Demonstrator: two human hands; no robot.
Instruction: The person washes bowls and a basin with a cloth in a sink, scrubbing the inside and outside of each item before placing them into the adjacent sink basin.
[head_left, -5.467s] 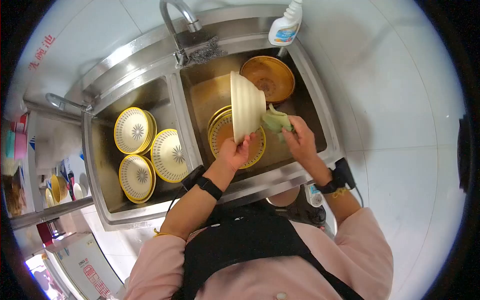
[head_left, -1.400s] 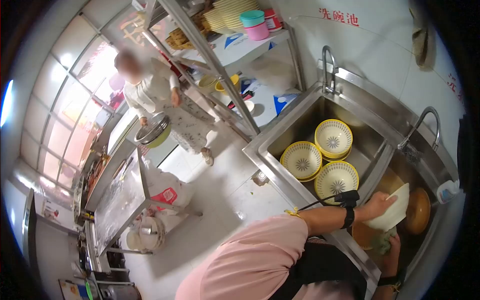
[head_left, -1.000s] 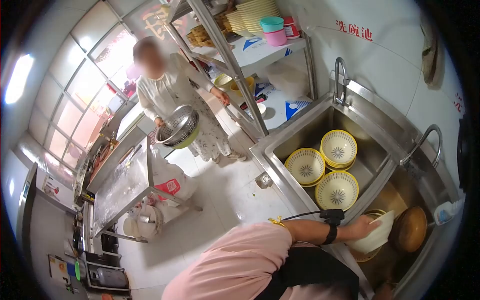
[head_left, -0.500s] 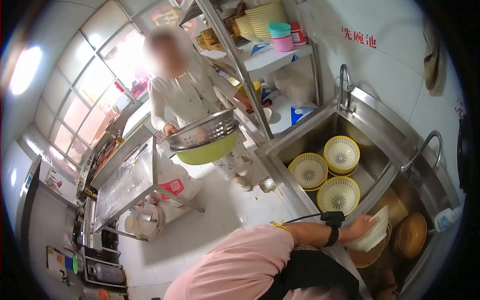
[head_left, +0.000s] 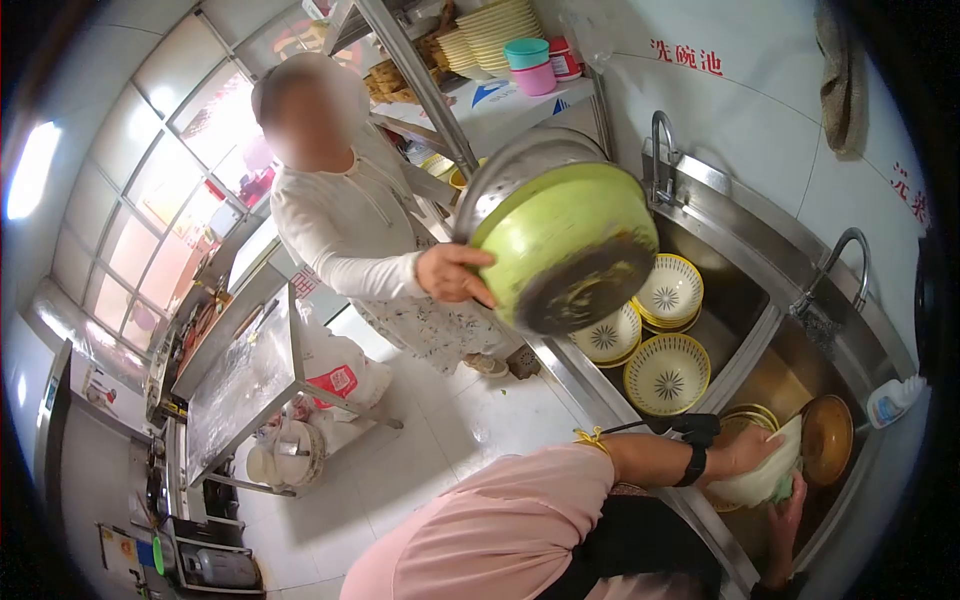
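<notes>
My left hand (head_left: 743, 452), with a black band on the wrist, grips a pale cream bowl (head_left: 762, 478) tilted on its side over the right sink basin. Low against that bowl, my right hand (head_left: 786, 515) presses a small green scrubbing pad (head_left: 784, 487); its fingers are partly hidden. Beneath and beside the hands are yellow-rimmed bowls (head_left: 752, 412) in the basin. A brown bowl (head_left: 828, 440) leans at the basin's right side. Stacks of patterned yellow-rimmed bowls (head_left: 668, 372) stand in the left basin.
A co-worker (head_left: 340, 215) on the left holds a green basin (head_left: 570, 240) and a metal colander (head_left: 520, 170) over the left sink edge. Two faucets (head_left: 662, 150) rise at the back. A white bottle (head_left: 893, 402) stands at the right rim. Shelves hold stacked bowls (head_left: 500, 40).
The co-worker has brought the green basin and colander rightward and tilted them over the left sink. My right hand has come into view with the green pad against the bowl.
</notes>
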